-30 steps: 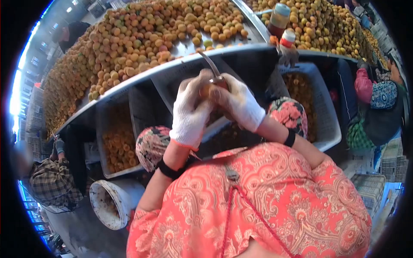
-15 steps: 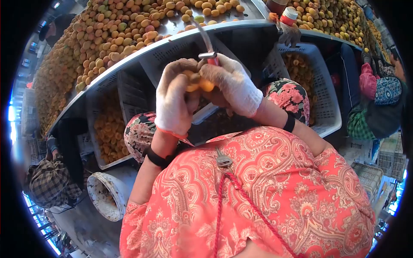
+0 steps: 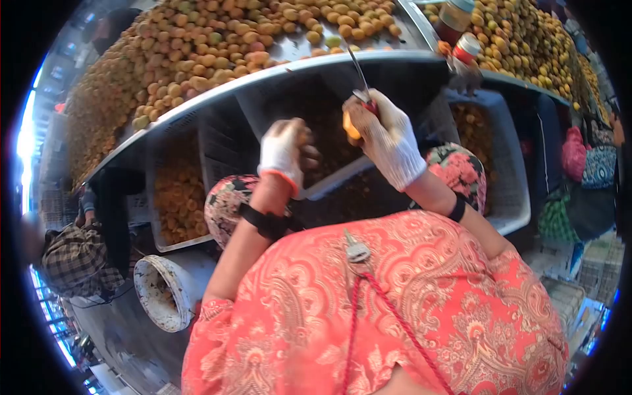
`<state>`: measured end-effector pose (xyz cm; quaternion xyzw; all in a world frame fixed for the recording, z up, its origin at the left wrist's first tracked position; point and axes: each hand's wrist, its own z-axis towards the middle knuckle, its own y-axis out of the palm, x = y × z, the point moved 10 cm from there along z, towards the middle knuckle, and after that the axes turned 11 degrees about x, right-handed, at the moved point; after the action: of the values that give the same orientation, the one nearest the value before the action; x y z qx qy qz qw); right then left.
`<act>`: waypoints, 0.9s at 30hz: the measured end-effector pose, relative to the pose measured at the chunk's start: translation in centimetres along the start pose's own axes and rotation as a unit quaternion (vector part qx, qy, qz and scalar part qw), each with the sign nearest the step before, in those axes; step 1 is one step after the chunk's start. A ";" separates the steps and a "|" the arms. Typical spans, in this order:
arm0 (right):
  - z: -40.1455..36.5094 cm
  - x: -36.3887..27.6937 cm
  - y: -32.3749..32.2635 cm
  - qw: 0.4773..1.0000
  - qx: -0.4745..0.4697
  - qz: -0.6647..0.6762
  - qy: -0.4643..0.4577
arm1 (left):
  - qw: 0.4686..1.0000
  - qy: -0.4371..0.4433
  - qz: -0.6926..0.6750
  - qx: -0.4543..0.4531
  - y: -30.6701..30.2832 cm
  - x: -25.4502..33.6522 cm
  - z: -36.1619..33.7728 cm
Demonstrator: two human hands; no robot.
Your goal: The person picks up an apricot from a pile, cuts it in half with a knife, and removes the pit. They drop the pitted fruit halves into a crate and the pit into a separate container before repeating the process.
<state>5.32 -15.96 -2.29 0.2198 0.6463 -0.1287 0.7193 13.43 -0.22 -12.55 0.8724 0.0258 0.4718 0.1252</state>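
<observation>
My right hand, in a white knitted glove stained brown, is closed round the red handle of a knife, its thin blade pointing up and away. A piece of orange apricot is pinched in the same hand. My left hand, gloved alike, hangs over the dark middle crate with its fingers loosely bent and apart. They are a little blurred, and no fruit shows in them. Beyond both hands, a heap of whole apricots covers the metal-edged table.
A crate of apricot pieces stands at left, and a blue-grey crate at right. Close by on the left is a dirty white bucket. Jars, one a red-and-white container, stand on the table rim. Other people sit at either side.
My hands have moved apart from their shared hold on the fruit. The left went down towards the middle crate; the right moved right with the knife and an apricot piece.
</observation>
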 end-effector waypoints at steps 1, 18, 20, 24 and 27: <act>-0.3 -0.4 0.4 0.997 -0.021 -0.045 -0.056 | 0.994 -0.052 -0.069 -0.067 1.6 -0.5 -1.7; 0.6 5.1 -1.7 0.988 0.015 -0.143 0.048 | 0.598 0.389 0.608 0.350 -21.7 23.3 -3.0; 0.7 6.6 -1.9 0.986 0.024 -0.142 0.084 | 0.713 0.445 0.473 0.265 -17.4 24.6 -2.1; 1.4 8.9 -1.0 0.985 -0.013 -0.161 0.062 | 0.712 0.471 0.513 0.093 -3.1 22.8 3.9; 1.9 9.9 -1.5 0.977 -0.025 -0.195 0.082 | 0.561 0.538 0.629 0.035 3.2 19.6 10.7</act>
<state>7.61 -17.19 -12.16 0.0812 0.7369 -0.2321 0.6297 32.90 -2.21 -1.36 0.2560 -0.4503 0.8114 -0.2706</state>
